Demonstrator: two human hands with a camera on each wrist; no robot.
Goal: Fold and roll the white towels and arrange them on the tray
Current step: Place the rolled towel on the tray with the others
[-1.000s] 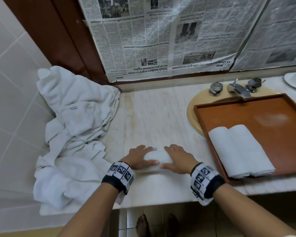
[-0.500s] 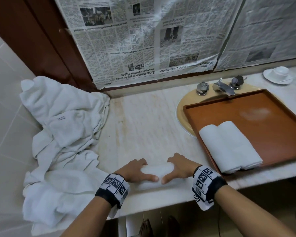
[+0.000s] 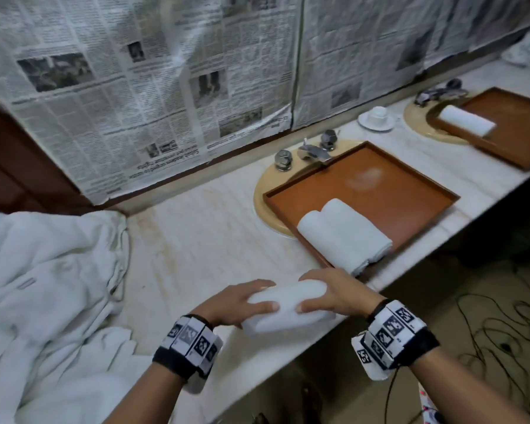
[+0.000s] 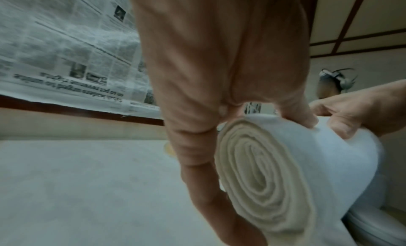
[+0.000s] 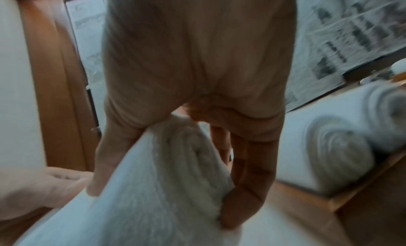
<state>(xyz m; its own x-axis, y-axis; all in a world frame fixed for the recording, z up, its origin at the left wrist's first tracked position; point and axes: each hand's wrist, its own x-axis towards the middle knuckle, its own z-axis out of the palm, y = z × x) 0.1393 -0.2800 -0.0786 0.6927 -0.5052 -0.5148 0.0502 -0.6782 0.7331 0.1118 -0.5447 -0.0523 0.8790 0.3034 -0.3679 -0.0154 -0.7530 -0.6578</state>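
Observation:
Both hands hold one rolled white towel (image 3: 285, 304) just above the counter's front edge. My left hand (image 3: 242, 301) grips its left end, whose spiral end (image 4: 261, 176) faces the left wrist camera. My right hand (image 3: 334, 293) grips the right end (image 5: 175, 162), fingers curled round it. Right of the hands a brown tray (image 3: 410, 191) sits over the sink, with two rolled towels (image 3: 343, 234) side by side in its near left corner; their spiral ends (image 5: 338, 152) show in the right wrist view.
A heap of loose white towels (image 3: 43, 301) fills the counter's left side. Newspaper (image 3: 153, 87) covers the wall behind. Taps (image 3: 312, 151) stand behind the tray. Farther right are a cup on a saucer (image 3: 378, 117) and a second tray (image 3: 508, 123) holding one roll. Cables (image 3: 487, 332) lie on the floor.
The roll has come up off the counter in both hands and shifted right, toward the tray. The head view has swung right, bringing the second tray into sight.

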